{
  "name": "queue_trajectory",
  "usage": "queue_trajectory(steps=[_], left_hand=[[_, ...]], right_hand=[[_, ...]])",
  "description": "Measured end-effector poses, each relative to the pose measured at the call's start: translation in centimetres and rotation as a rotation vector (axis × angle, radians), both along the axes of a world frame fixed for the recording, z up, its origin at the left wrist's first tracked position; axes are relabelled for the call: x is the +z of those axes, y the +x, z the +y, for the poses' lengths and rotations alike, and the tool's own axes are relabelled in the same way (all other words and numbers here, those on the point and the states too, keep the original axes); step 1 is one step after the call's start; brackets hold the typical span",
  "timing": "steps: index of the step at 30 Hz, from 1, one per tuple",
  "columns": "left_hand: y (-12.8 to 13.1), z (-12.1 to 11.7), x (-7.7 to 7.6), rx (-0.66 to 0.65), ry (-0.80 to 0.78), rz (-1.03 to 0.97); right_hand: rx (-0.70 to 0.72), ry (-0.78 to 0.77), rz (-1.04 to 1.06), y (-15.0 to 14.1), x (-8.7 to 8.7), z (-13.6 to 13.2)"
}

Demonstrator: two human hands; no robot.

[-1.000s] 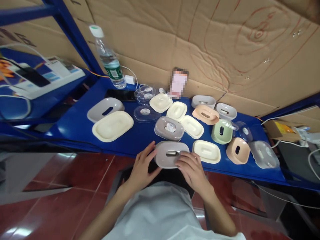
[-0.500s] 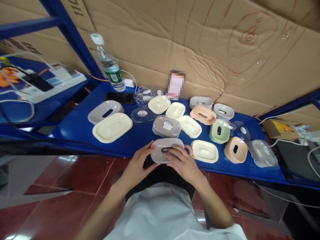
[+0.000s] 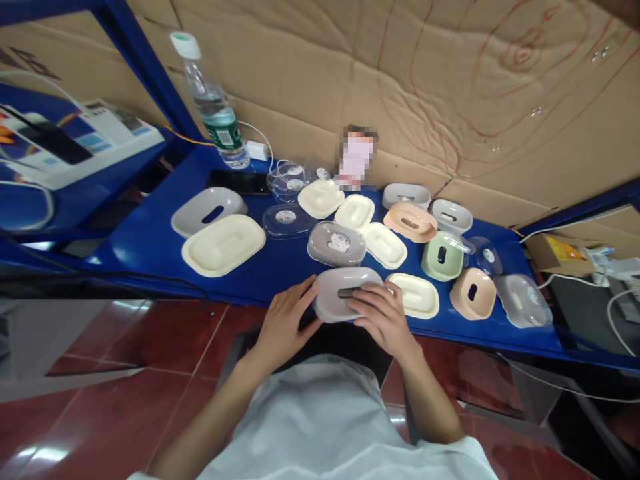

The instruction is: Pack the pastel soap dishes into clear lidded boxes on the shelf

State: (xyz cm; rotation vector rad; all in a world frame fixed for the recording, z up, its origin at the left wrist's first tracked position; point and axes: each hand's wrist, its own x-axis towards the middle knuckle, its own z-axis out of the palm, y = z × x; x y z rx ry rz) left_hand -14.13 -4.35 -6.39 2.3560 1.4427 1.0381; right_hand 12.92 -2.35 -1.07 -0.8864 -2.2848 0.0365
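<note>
So on my feed the grey box (image 3: 329, 297) is at the desk's (image 3: 145, 240) near edge, long axis running left-right, left hand (image 3: 287, 321) gripping its left end, right hand (image 3: 387, 317) gripping the right; neither's nearer.

I note, at the counter (image 3: 280, 263): first container (image 3: 333, 305) between left hand (image 3: 285, 323) and right hand (image 3: 384, 319); second container (image 3: 337, 247) just beyond both. Tray (image 3: 417, 297) just right of right hand. Another tray (image 3: 224, 245) ahead-left of left hand, third container (image 3: 193, 213) behind it. Bottle (image 3: 220, 120) farther beyond, cardboard panel (image 3: 310, 67) at back.
</note>
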Motion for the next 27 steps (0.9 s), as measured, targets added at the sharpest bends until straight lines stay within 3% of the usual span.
queue_trajectory(steps=[4, 8, 10, 12, 16, 20, 23, 27], left_hand=[[0.4, -0.1, 0.5, 0.017, 0.019, 0.069], [0.4, -0.2, 0.8, 0.016, 0.009, 0.093], [0.3, -0.2, 0.7, 0.007, -0.011, 0.089], [0.4, -0.3, 0.8, -0.003, -0.027, 0.079], [0.2, -0.9, 1.1, 0.061, -0.063, 0.062], [-1.5, -1.6, 1.0, 0.123, -0.097, 0.033], [-3.2, -2.2, 0.1, 0.14, -0.072, -0.023], [-4.1, -2.5, -1.1, 0.144, -0.029, -0.107]], right_hand=[[-0.116, 0.046, 0.068, 2.5, 2.3, 1.7], [-0.323, 0.052, -0.09, 4.1, 6.0, 6.2], [-0.341, 0.044, -0.166, 2.8, 7.5, 8.8], [-0.232, 0.015, -0.187, -0.3, 8.4, 11.2], [0.114, -0.169, -0.387, -10.2, 7.7, 15.8], [0.116, -0.294, -0.698, -17.9, 5.4, 19.5], [0.109, -0.361, -0.746, -19.2, 4.9, 21.1], [0.182, -0.511, -0.532, -17.3, 6.0, 22.3]])
